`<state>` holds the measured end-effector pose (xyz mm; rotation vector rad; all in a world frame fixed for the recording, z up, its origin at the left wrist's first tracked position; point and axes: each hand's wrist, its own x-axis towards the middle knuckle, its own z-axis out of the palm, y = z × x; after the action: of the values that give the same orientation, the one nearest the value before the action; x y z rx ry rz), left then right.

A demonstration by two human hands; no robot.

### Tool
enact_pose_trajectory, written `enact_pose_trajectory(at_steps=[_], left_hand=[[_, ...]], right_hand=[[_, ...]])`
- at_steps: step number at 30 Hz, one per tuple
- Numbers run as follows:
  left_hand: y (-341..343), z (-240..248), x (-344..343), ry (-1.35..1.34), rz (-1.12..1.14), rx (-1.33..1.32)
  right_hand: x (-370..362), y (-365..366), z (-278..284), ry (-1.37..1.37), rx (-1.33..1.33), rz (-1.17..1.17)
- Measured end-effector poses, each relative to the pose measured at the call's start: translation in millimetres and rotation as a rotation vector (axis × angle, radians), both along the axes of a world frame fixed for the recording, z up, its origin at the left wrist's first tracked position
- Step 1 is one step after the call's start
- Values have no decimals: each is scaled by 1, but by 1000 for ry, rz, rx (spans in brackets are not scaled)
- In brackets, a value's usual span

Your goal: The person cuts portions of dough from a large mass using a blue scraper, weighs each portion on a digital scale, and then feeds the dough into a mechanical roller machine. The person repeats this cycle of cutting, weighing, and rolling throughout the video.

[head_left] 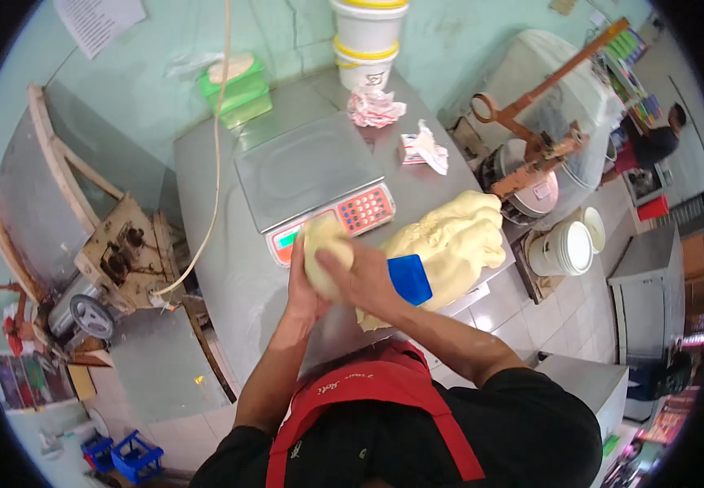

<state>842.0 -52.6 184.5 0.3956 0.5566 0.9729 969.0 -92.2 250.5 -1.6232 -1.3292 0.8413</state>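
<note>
A rounded lump of pale yellow dough [329,254] is held between my two hands, just in front of the scale. My left hand [303,285] cups its left side and underside. From the right, my right hand [364,276] closes over it, thumb lying across the lump. A large soft mass of dough [449,240] spreads on the table to the right. Against it, beside my right wrist, shows a blue dough scraper [410,279], partly hidden by the forearm. The digital scale [307,175] has a bare grey platform and an orange-and-white key panel, which the lump partly covers.
On the metal table [214,236] stand a green box [242,93], stacked white buckets [366,61] and crumpled wrappers [375,106]. A cable [220,138] hangs at left. Machines flank the table, one with a handwheel [92,315]. Another person [653,146] is far right.
</note>
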Motion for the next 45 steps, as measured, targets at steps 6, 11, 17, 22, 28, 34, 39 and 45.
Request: enact_pose_trajectory(at_steps=[6, 11, 17, 22, 28, 34, 39, 45], left_hand=[[-79, 16, -32, 36, -353, -259], [-90, 20, -72, 70, -473, -17], [-103, 15, -114, 151, -1071, 309], [-114, -6, -119, 375, -962, 300], [-238, -2, -146, -21, -983, 5], [-312, 1, -184, 28, -988, 59], [-364, 0, -207, 189, -1100, 233], [-444, -35, -250, 118, -917, 196]], right_hand=[[43, -50, -12, 1363, -702, 137], [25, -99, -26, -524, 80, -283], [-97, -208, -32, 828, -223, -474], [-137, -255, 7, 1217, 191, -767], [-184, -332, -23, 957, 131, -735], [-183, -418, -36, 266, 91, -821], [-250, -486, -21, -131, 147, -784], [-283, -555, -26, 869, 320, -1130]])
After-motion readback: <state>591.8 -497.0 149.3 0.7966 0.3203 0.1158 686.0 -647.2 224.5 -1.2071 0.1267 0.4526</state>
